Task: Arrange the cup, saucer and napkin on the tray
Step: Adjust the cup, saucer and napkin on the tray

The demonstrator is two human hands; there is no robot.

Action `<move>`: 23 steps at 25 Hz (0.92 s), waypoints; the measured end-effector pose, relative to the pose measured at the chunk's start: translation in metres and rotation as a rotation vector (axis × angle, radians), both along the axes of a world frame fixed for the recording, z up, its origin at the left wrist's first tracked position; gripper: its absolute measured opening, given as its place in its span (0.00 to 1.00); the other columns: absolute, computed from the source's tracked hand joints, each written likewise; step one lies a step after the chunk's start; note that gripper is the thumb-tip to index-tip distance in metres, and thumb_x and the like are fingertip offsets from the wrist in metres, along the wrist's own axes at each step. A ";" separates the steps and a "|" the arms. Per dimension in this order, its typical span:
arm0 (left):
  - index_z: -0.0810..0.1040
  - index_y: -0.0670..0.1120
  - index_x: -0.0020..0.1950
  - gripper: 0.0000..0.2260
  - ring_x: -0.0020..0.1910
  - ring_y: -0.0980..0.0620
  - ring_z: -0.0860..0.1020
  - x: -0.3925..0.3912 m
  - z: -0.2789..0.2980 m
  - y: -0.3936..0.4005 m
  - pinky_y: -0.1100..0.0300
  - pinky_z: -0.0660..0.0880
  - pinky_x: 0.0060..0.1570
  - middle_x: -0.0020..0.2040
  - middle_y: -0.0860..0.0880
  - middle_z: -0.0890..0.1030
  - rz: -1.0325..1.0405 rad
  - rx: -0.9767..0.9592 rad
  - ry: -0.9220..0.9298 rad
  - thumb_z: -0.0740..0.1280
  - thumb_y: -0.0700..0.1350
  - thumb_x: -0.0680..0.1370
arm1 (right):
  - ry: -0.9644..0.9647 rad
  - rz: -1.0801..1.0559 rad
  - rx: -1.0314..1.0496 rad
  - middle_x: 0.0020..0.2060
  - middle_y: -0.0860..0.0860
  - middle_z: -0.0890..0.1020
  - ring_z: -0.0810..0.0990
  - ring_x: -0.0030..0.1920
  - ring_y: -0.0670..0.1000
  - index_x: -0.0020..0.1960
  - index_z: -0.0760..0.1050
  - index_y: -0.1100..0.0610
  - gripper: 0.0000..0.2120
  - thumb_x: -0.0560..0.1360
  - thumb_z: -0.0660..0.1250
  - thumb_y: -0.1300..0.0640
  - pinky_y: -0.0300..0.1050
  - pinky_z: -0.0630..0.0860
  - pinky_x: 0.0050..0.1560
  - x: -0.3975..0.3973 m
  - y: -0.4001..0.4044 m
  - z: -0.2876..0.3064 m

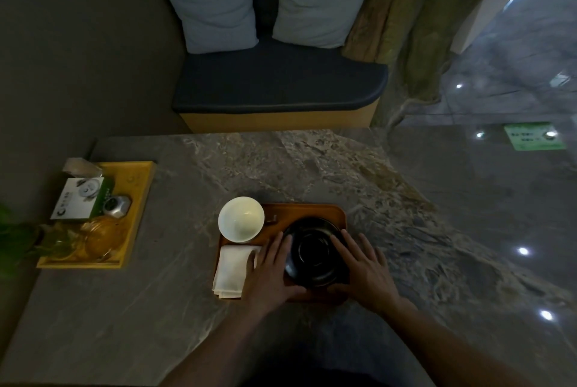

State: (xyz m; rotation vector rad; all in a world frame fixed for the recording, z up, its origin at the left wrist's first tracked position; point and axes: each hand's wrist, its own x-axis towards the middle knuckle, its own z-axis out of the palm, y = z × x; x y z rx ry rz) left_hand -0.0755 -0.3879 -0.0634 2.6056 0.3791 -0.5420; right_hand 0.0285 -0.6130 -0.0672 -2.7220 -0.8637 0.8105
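An orange-brown tray (304,210) lies on the marble table. A black round saucer (313,251) sits on its right half. My left hand (271,274) holds the saucer's left rim and my right hand (365,271) holds its right rim, fingers spread along the edges. A white cup (241,219) stands at the tray's far left corner, overhanging the edge. A folded white napkin (232,271) lies on the tray's near left part, partly under my left hand.
A yellow tray (137,180) at the table's left holds a green-and-white box (78,202), a small metal object (116,206) and glassware (103,236). A green plant (12,240) stands at the far left edge. A bench with two cushions (281,83) is behind the table.
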 end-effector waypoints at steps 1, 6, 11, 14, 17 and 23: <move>0.36 0.59 0.78 0.52 0.79 0.52 0.42 0.000 0.001 0.000 0.43 0.45 0.77 0.81 0.55 0.41 0.013 -0.012 0.002 0.69 0.68 0.68 | -0.001 -0.001 -0.002 0.78 0.43 0.40 0.39 0.77 0.57 0.72 0.28 0.33 0.51 0.66 0.63 0.27 0.66 0.48 0.74 0.003 -0.001 0.000; 0.37 0.58 0.78 0.51 0.79 0.53 0.44 0.002 0.004 0.000 0.42 0.45 0.77 0.81 0.55 0.43 0.019 -0.004 0.005 0.70 0.66 0.69 | -0.041 0.032 -0.011 0.77 0.41 0.43 0.44 0.78 0.57 0.72 0.28 0.33 0.53 0.67 0.68 0.32 0.65 0.52 0.74 0.011 0.000 -0.001; 0.37 0.60 0.78 0.52 0.80 0.53 0.46 0.002 0.002 0.010 0.41 0.44 0.76 0.81 0.56 0.46 -0.001 0.015 0.013 0.70 0.68 0.67 | -0.062 -0.003 0.003 0.77 0.42 0.44 0.46 0.78 0.56 0.74 0.31 0.35 0.50 0.67 0.63 0.28 0.63 0.54 0.73 -0.003 0.000 -0.006; 0.37 0.62 0.78 0.54 0.80 0.52 0.46 0.003 0.001 0.016 0.41 0.45 0.75 0.81 0.56 0.47 -0.014 0.001 0.012 0.72 0.67 0.65 | -0.071 -0.021 0.007 0.78 0.44 0.46 0.48 0.78 0.56 0.74 0.32 0.35 0.49 0.66 0.60 0.25 0.62 0.54 0.73 -0.008 0.003 -0.005; 0.36 0.62 0.77 0.54 0.80 0.51 0.46 0.002 0.000 0.020 0.42 0.44 0.75 0.81 0.55 0.46 -0.030 0.013 0.007 0.71 0.67 0.65 | -0.079 -0.047 0.009 0.78 0.43 0.47 0.48 0.78 0.56 0.74 0.32 0.34 0.50 0.65 0.60 0.25 0.62 0.53 0.73 -0.012 0.006 -0.003; 0.36 0.61 0.77 0.52 0.79 0.54 0.44 -0.004 0.002 0.016 0.42 0.41 0.75 0.81 0.56 0.45 0.007 -0.004 0.004 0.69 0.68 0.67 | -0.058 -0.012 -0.010 0.78 0.42 0.44 0.47 0.78 0.56 0.74 0.33 0.35 0.50 0.67 0.65 0.29 0.63 0.51 0.73 -0.006 0.008 0.001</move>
